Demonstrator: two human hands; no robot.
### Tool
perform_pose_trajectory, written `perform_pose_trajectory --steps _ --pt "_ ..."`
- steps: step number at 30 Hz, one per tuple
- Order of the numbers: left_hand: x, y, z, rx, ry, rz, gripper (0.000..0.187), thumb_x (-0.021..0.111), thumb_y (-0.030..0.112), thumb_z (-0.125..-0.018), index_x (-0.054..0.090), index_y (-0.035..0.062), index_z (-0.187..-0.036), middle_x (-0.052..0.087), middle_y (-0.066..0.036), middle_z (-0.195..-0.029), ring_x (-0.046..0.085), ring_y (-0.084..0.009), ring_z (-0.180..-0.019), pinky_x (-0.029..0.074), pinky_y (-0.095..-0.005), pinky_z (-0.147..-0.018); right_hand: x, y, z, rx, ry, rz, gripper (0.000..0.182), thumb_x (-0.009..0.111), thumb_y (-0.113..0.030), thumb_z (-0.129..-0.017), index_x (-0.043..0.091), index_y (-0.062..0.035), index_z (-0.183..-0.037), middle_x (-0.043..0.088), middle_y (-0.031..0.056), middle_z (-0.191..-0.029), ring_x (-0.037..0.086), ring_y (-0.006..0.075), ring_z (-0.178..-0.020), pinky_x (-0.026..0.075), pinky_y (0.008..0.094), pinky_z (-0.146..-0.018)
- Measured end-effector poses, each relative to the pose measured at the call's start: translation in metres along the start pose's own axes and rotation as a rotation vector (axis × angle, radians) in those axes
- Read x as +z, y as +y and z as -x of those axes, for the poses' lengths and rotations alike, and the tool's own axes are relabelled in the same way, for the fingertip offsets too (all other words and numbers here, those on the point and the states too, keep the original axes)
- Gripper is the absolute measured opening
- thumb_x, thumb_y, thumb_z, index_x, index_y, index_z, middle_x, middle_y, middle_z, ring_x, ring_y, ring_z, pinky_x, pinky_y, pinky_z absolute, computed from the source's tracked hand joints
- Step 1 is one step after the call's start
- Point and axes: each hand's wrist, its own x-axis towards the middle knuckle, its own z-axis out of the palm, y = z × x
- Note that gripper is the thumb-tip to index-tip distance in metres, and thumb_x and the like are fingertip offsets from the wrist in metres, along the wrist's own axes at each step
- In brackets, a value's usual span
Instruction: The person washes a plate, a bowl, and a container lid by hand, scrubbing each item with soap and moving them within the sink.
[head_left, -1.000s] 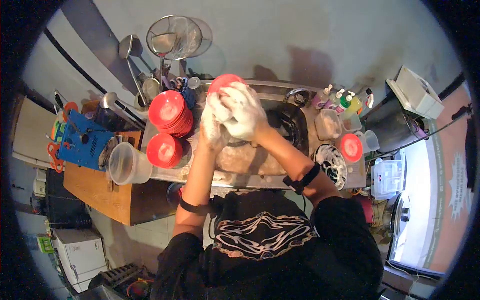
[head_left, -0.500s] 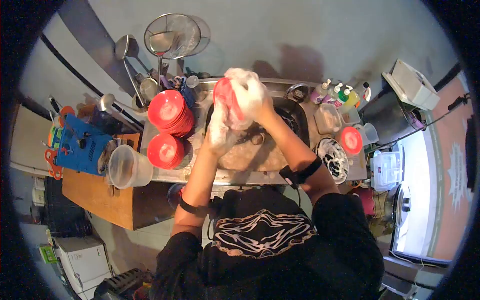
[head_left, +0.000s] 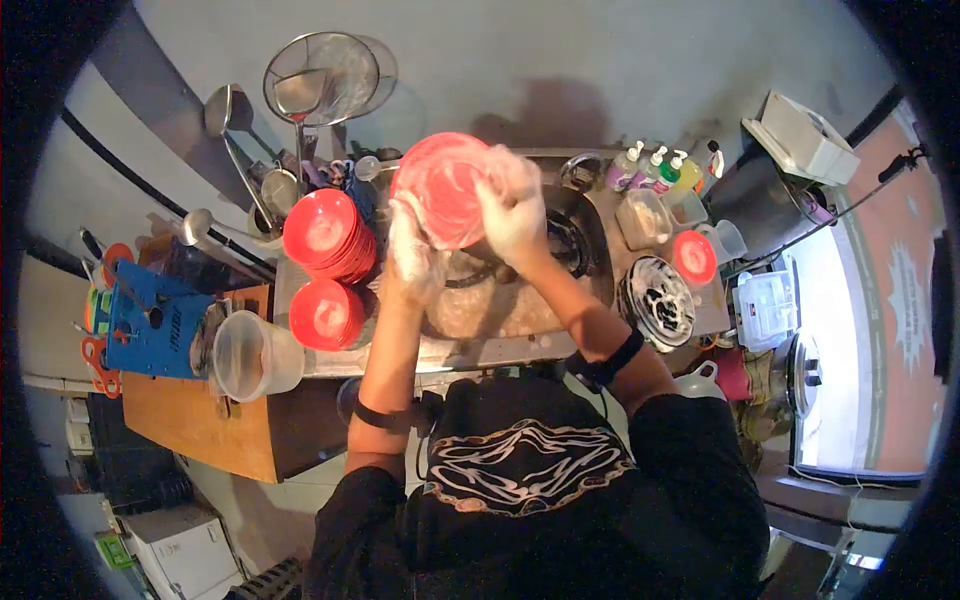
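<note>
A soapy red bowl [head_left: 440,190] is held up above the sink [head_left: 500,305], its inside facing the camera. My left hand [head_left: 412,250], covered with suds, grips the bowl's lower left edge. On the right side of the bowl my right hand [head_left: 513,207] is closed at the rim, also foamy; whether it holds a sponge cannot be made out. Left of the sink stand a taller stack of red bowls [head_left: 322,228] and a shorter stack of red bowls [head_left: 326,314].
Pump bottles [head_left: 640,168], plastic tubs [head_left: 643,218], another red bowl [head_left: 694,257] and foamy dark plates [head_left: 660,300] stand right of the sink. A faucet [head_left: 581,172] is behind it. A clear bucket [head_left: 257,355] and a blue box [head_left: 160,320] are at left.
The bowl has turned from nearly edge-on to show its soapy inside. My right hand has moved from over it to its right rim. The view has shifted slightly.
</note>
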Motion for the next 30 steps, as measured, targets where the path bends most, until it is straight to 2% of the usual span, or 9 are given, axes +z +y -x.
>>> perform_pose_trajectory --steps 4,6,9,12,14,15,19,26,30 --pt "-0.011 -0.006 -0.006 0.034 0.09 -0.113 0.061 0.027 0.05 -0.105 0.035 0.0042 -0.145 0.048 -0.014 -0.143 0.049 -0.0262 -0.131 0.041 -0.043 -0.11 0.006 0.007 -0.014 0.647 0.239 -0.548 0.03 0.064 -0.001 -0.089 0.053 -0.0015 -0.117 0.064 0.0098 -0.11 0.065 0.0208 -0.102 0.054 0.0337 -0.088" --pt "-0.024 -0.011 -0.008 0.019 0.137 -0.097 0.058 0.029 0.047 -0.106 0.039 0.0031 -0.142 0.052 -0.014 -0.139 0.054 -0.0252 -0.125 0.044 -0.041 -0.106 -0.016 -0.025 -0.022 1.223 -0.245 -1.397 0.026 0.06 -0.01 -0.095 0.055 -0.0036 -0.119 0.064 0.0083 -0.112 0.065 0.0195 -0.103 0.055 0.0339 -0.085" --pt "-0.058 -0.04 -0.018 0.123 0.378 -0.444 0.037 0.05 0.033 -0.103 0.051 0.0037 -0.126 0.059 -0.004 -0.114 0.057 -0.0109 -0.096 0.049 -0.0272 -0.082 -0.002 -0.02 0.0 1.035 -0.265 -1.126 0.023 0.056 -0.015 -0.098 0.06 -0.0067 -0.119 0.066 0.0065 -0.11 0.065 0.0177 -0.098 0.055 0.0345 -0.081" --pt "-0.052 -0.05 -0.026 0.219 0.199 -0.568 0.034 0.055 0.031 -0.101 0.05 0.0076 -0.125 0.06 -0.001 -0.109 0.057 -0.0104 -0.096 0.049 -0.0247 -0.078 0.008 -0.004 0.022 0.761 -0.342 -0.751 0.023 0.061 -0.017 -0.094 0.063 -0.0051 -0.114 0.068 0.0079 -0.11 0.067 0.0197 -0.091 0.054 0.0346 -0.079" --pt "-0.03 -0.041 -0.014 0.148 0.195 -0.448 0.031 0.053 0.035 -0.101 0.049 0.012 -0.123 0.06 0.001 -0.103 0.058 -0.0109 -0.096 0.05 -0.0264 -0.075 0.008 -0.003 0.029 0.155 -0.388 -0.021 0.026 0.064 -0.025 -0.091 0.064 -0.0092 -0.111 0.067 0.0094 -0.102 0.067 0.0259 -0.086 0.053 0.0385 -0.076" --pt "-0.028 -0.038 -0.01 -0.033 0.156 -0.193 0.03 0.051 0.037 -0.101 0.051 0.0131 -0.12 0.061 0.0 -0.101 0.059 -0.0127 -0.094 0.052 -0.0279 -0.074 0.002 -0.012 0.031 0.22 -0.443 0.157 0.024 0.066 -0.033 -0.087 0.066 -0.0153 -0.103 0.064 0.0112 -0.096 0.065 0.0329 -0.085 0.053 0.0443 -0.075" --pt "-0.023 -0.024 0.007 -0.283 0.145 0.073 0.027 0.048 0.035 -0.101 0.056 0.0123 -0.114 0.064 -0.004 -0.097 0.066 -0.0183 -0.09 0.056 -0.0333 -0.077 -0.021 -0.029 0.021 -0.047 -0.806 0.396 0.026 0.067 -0.023 -0.08 0.069 -0.0162 -0.105 0.066 0.0121 -0.104 0.063 0.0338 -0.098 0.051 0.0427 -0.083" --pt "-0.021 -0.036 0.003 -0.266 0.064 0.19 0.032 0.046 0.028 -0.101 0.054 0.0065 -0.123 0.064 -0.01 -0.11 0.066 -0.021 -0.101 0.056 -0.0353 -0.086 0.004 -0.003 0.037 -0.284 -0.222 0.406 0.023 0.067 -0.032 -0.078 0.072 -0.0225 -0.098 0.062 0.0103 -0.112 0.048 0.0403 -0.118 0.029 0.0593 -0.107" --pt "-0.044 -0.036 -0.005 -0.308 -0.085 0.263 0.045 0.042 0.035 -0.104 0.041 0.006 -0.139 0.058 -0.012 -0.129 0.062 -0.0257 -0.112 0.056 -0.0403 -0.09 -0.025 0.012 0.032 -0.681 -0.574 0.528 0.035 0.064 -0.029 -0.076 0.069 -0.0239 -0.11 0.06 0.0094 -0.118 0.048 0.0416 -0.118 0.034 0.0657 -0.099"
